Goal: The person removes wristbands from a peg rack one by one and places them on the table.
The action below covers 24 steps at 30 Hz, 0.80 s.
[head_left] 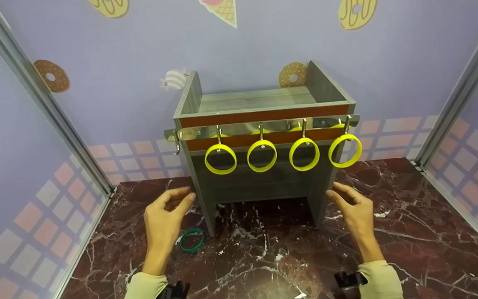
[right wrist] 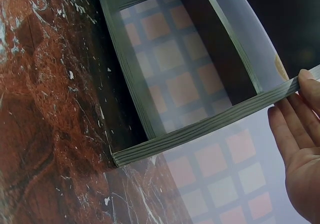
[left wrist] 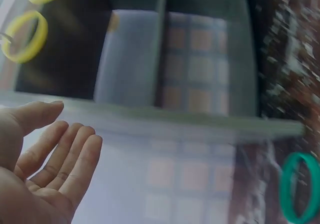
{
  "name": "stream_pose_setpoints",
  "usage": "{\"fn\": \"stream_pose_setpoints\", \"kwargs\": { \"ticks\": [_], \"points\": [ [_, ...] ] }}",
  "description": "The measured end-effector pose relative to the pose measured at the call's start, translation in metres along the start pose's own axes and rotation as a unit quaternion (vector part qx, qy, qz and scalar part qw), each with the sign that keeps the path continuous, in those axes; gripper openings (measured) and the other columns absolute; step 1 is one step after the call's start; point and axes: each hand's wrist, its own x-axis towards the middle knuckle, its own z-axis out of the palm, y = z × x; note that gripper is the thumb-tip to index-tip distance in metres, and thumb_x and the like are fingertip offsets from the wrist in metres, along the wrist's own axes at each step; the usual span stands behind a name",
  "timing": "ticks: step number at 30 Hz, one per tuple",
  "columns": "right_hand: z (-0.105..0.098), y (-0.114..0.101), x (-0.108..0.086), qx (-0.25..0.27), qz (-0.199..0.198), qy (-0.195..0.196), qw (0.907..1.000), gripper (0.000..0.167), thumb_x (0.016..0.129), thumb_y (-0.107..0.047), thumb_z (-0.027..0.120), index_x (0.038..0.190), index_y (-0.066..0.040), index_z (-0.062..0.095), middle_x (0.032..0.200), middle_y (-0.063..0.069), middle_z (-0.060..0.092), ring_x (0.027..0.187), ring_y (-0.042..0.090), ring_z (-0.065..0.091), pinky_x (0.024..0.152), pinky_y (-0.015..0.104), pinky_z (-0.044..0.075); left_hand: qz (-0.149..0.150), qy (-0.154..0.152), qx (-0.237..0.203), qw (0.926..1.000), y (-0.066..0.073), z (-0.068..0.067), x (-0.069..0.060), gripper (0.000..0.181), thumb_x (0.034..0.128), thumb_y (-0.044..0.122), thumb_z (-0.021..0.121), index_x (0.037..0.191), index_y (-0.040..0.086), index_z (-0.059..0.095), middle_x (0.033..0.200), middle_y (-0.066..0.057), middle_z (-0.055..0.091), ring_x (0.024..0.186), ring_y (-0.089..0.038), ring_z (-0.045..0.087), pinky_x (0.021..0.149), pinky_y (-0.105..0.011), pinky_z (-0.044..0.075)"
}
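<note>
A grey wooden rack [head_left: 264,174] stands upright with a metal rail [head_left: 243,128] across its front. Several yellow rings [head_left: 220,171] hang from hooks on the rail; the leftmost hook [head_left: 177,143] holds no ring. My left hand [head_left: 165,220] is beside the rack's left side panel, fingers loosely bent; in the left wrist view that hand [left wrist: 60,169] is empty and apart from the panel. My right hand [head_left: 357,214] is at the right side panel; in the right wrist view its thumb and fingers [right wrist: 305,129] pinch the panel's edge [right wrist: 210,124].
A green ring [head_left: 191,240] lies on the dark red marbled table [head_left: 264,265], left of the rack's left foot; the left wrist view shows this green ring [left wrist: 299,188] too. Patterned walls [head_left: 139,54] with metal corner posts enclose the table behind and at both sides.
</note>
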Motion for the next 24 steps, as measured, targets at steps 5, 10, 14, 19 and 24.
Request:
{"fn": "stream_pose_setpoints", "kwargs": {
  "ticks": [5,10,14,19,24],
  "points": [
    [0.000,0.005,-0.005,-0.008,0.020,0.004,0.9998,0.030,0.091,0.000,0.084,0.121,0.002,0.079,0.103,0.002,0.079,0.079,0.009,0.069,0.064,0.016,0.055,0.012,-0.013,-0.067,0.9976,0.024,0.012,0.000,0.023,0.0935,0.012,0.085,0.113,0.001,0.080,0.107,-0.011,0.079,0.092,-0.015,0.077,0.077,-0.022,0.063],
    [-0.001,0.006,-0.007,-0.010,0.019,0.003,0.9998,0.030,0.092,-0.001,0.083,0.121,0.002,0.078,0.104,-0.001,0.079,0.081,0.008,0.070,0.067,0.016,0.057,0.012,-0.025,-0.124,0.9919,0.037,0.028,0.010,0.031,0.0935,0.004,0.083,0.121,-0.006,0.075,0.113,-0.019,0.077,0.100,-0.024,0.077,0.088,-0.026,0.063],
    [-0.002,0.003,-0.005,-0.011,0.008,0.003,0.9999,0.029,0.093,-0.001,0.083,0.121,0.002,0.078,0.104,-0.002,0.080,0.082,0.008,0.071,0.067,0.015,0.057,0.003,-0.035,-0.174,0.9842,0.043,0.039,0.019,0.032,0.0943,-0.001,0.079,0.123,-0.011,0.072,0.115,-0.024,0.075,0.100,-0.025,0.077,0.090,-0.030,0.064],
    [-0.001,0.001,-0.003,0.005,0.005,-0.005,1.0000,0.029,0.093,0.002,0.081,0.122,0.005,0.076,0.104,0.000,0.080,0.085,0.007,0.073,0.071,0.016,0.059,0.008,-0.041,-0.216,0.9756,0.046,0.046,0.025,0.023,0.0958,-0.005,0.076,0.117,-0.012,0.074,0.112,-0.024,0.076,0.095,-0.021,0.078,0.086,-0.034,0.066],
    [0.000,-0.001,0.001,0.006,0.000,-0.003,1.0000,0.029,0.093,0.002,0.081,0.121,0.006,0.077,0.104,-0.006,0.079,0.087,0.006,0.074,0.074,0.016,0.060,0.020,-0.035,-0.230,0.9723,0.049,0.048,0.027,0.018,0.0947,-0.005,0.078,0.111,-0.011,0.076,0.111,-0.022,0.077,0.091,-0.020,0.078,0.083,-0.035,0.066]
  ]
}}
